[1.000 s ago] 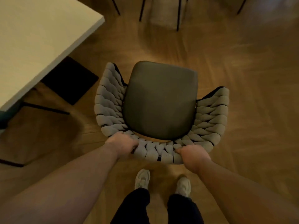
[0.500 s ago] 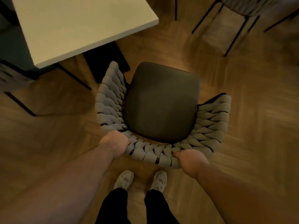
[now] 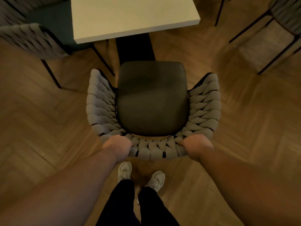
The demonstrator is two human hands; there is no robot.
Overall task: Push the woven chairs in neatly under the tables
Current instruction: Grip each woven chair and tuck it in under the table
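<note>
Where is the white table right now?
In the head view, the table sits top centre, just beyond the chair being gripped, with a second chair to its left.

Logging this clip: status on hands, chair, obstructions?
Left hand and right hand grip the woven chair backrest. Seat short of the table, not under. Black table base straight ahead.

The floor (image 3: 48, 128) is wooden parquet, laid in a herringbone pattern. The light is dim and warm, with soft shadows.
</note>
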